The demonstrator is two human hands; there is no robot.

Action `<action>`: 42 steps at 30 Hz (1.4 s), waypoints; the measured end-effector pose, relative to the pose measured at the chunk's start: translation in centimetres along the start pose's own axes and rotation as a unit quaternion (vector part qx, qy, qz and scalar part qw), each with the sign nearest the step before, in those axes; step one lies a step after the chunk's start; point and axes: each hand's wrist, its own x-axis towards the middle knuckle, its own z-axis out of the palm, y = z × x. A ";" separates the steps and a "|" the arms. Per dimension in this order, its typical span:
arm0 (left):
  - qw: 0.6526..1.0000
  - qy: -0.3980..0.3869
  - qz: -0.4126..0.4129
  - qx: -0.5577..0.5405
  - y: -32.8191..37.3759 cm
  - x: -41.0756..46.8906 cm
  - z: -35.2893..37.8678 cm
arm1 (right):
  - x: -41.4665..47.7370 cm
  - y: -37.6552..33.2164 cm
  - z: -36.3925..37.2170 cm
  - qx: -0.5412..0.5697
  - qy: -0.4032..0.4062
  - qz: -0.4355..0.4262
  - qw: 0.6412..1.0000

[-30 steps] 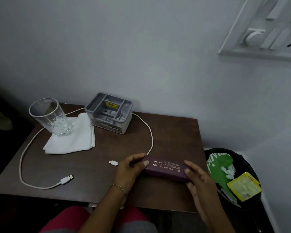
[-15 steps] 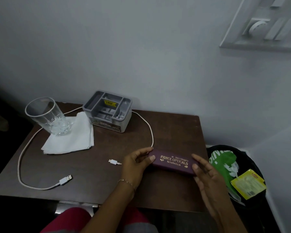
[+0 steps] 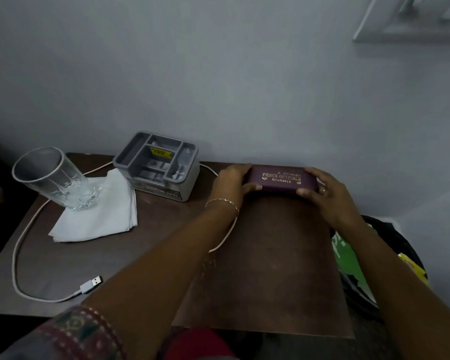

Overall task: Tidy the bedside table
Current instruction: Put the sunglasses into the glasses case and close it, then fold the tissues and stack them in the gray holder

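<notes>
Both hands, left hand (image 3: 231,184), right hand (image 3: 330,196), clasp spectacle case (image 3: 281,179) at table (image 3: 270,281) back edge; front bare.

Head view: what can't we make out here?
- White cable: its middle run passes under the left forearm; the far connector is hidden.
- Spectacle case: both ends covered by the left hand and right hand; whether it rests on the table is unclear.
- Bin: contents largely blocked by the right arm.
- Wall plate: cut off by the top-right edge, blurred.
- Organizer: labels too small to read.
</notes>
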 end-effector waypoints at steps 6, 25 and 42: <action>0.998 0.016 -0.009 0.060 -1.1 1.0 -0.2 | 2.8 0.7 1.2 -0.071 -0.028 -0.028 0.997; 0.990 0.122 0.077 -0.007 -2.9 -8.4 -2.6 | -2.2 -2.2 3.5 -0.121 0.102 -0.102 0.982; 0.905 0.267 -0.173 -0.282 -12.9 -6.5 -12.4 | -3.2 -14.2 18.7 0.115 -0.013 0.072 0.991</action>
